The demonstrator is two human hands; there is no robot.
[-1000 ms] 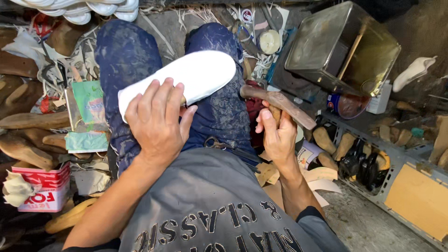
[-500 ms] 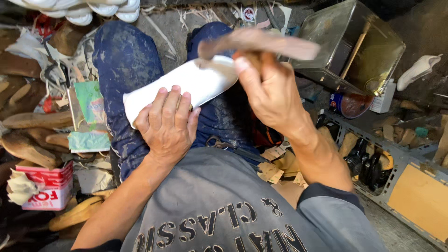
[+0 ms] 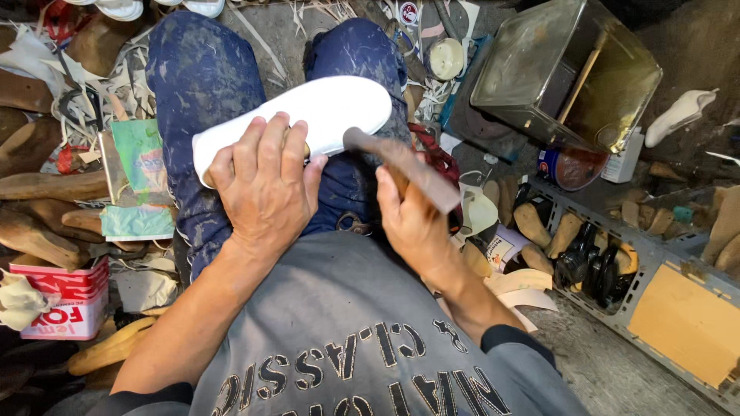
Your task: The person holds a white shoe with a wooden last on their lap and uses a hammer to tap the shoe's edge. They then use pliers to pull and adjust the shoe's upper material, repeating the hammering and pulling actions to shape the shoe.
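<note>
Your left hand (image 3: 266, 189) lies flat, fingers spread, pressing the white sole (image 3: 308, 115) down across your knees; your right hand (image 3: 412, 223) is curled tight round the handle of the hammer (image 3: 393, 158), its head at the sole's edge; the sole looks light and fairly stiff but smooth, so it may slide on the denim; keep your palm over its heel half, fingers clear of the striking end; the metal tin (image 3: 566, 73) sits well apart.

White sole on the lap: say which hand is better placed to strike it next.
Right. The right hand grips the hammer, its head at the sole. The left hand lies flat on the sole, pinning it to the knee.
</note>
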